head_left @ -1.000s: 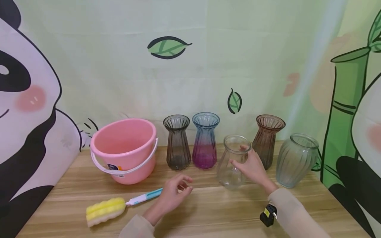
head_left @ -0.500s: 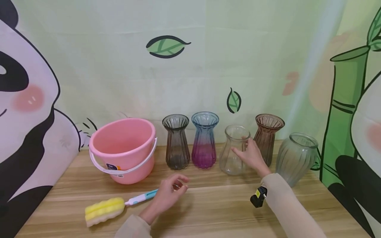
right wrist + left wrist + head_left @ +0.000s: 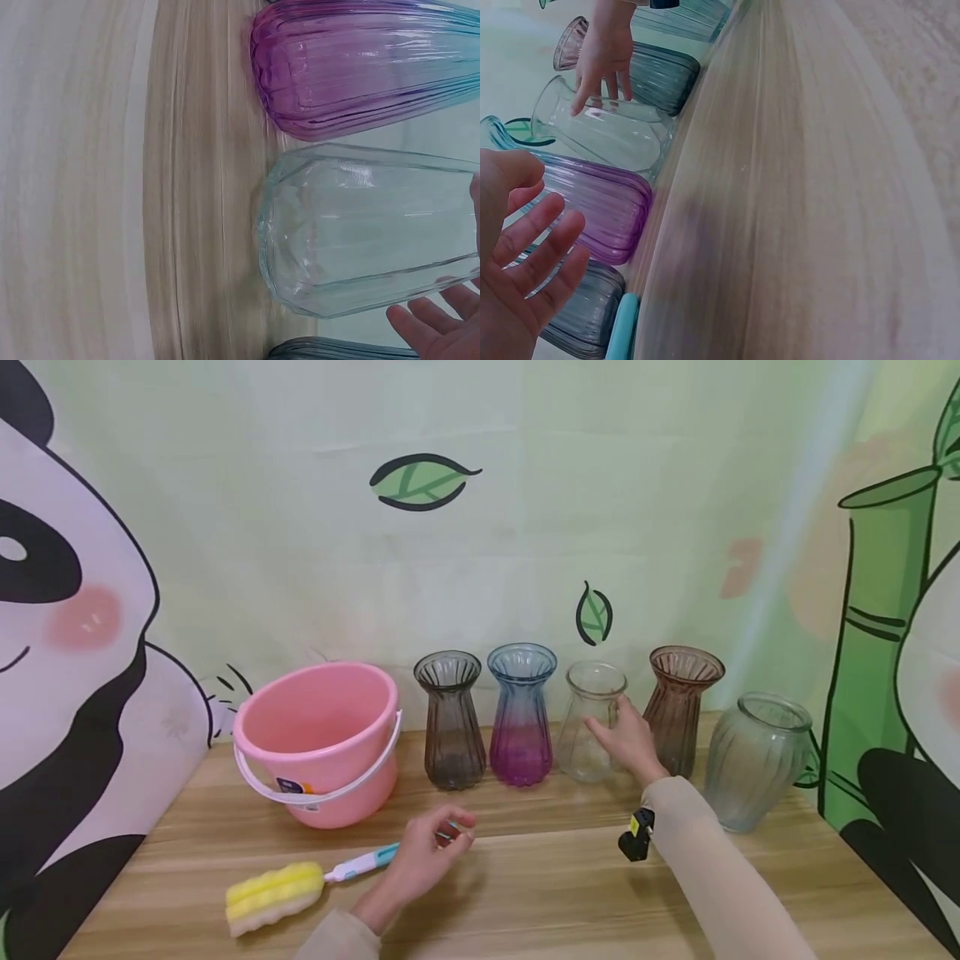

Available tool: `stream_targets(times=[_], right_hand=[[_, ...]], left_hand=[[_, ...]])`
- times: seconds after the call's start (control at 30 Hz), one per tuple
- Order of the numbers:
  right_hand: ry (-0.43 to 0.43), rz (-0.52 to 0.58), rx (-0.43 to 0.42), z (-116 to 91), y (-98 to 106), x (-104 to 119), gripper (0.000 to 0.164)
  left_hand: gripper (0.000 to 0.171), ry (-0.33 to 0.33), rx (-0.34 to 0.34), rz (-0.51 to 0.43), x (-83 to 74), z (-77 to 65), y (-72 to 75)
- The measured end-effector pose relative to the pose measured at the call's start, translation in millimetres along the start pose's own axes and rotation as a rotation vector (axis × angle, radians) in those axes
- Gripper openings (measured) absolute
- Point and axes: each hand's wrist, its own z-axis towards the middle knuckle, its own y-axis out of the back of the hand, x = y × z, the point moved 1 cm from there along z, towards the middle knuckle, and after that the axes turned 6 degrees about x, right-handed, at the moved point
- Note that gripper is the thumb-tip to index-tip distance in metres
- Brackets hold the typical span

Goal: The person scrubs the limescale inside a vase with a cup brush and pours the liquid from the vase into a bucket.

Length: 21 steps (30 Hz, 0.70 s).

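Observation:
My right hand is at the right side of a clear glass vase, thumb in front and fingers toward its far side, holding it below the rim. The vase is upright between a blue-to-purple vase and a brown one. In the right wrist view, the clear vase's faceted base is close to the wooden table. My left hand hovers with loosely bent fingers and nothing in them, overlapping the blue-and-white handle of a sponge bottle brush.
A pink bucket with a white handle stands at the left, beside a grey vase. A wide ribbed glass vase is at the far right. The patterned cloth backdrop rises right behind the row.
The right hand has carried the clear vase back, away from the person, into line with the other vases. The left hand has stayed nearly in place over the brush handle.

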Motion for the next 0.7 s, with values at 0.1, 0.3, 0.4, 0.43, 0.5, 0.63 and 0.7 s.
stream_targets(times=[0.1, 0.3, 0.4, 0.43, 0.5, 0.63, 0.7], right_hand=[[0.008, -0.003, 0.009, 1.5, 0.2, 1.5, 0.067], [-0.012, -0.032, -0.091, -9.1, 4.1, 2.6, 0.062], [-0.029, 0.024, -0.254, -22.7, 6.8, 1.4, 0.054], [-0.032, 0.051, -0.315, -27.7, 7.5, 0.2, 0.053], [-0.039, 0.099, -0.421, -36.8, 9.3, -2.7, 0.052], [-0.097, 0.157, -0.532, -47.2, 14.3, -11.2, 0.062], [-0.143, 0.177, -0.535, -48.4, 19.3, -14.0, 0.071]], left_hand=[[0.014, 0.009, -0.008, 0.003, 1.1, -2.4, -0.9], [0.014, 0.01, -0.003, 0.003, -0.9, -3.5, -1.1], [0.014, 0.013, -0.004, -0.014, -6.8, -4.9, 0.6], [0.014, 0.014, -0.007, -0.022, -7.2, -5.5, 0.9], [0.015, 0.028, -0.015, -0.026, -10.6, -6.6, 1.6], [0.015, 0.051, -0.02, -0.029, -21.4, -10.3, 3.7], [0.014, 0.055, -0.012, -0.026, -29.8, -12.2, 5.2]])
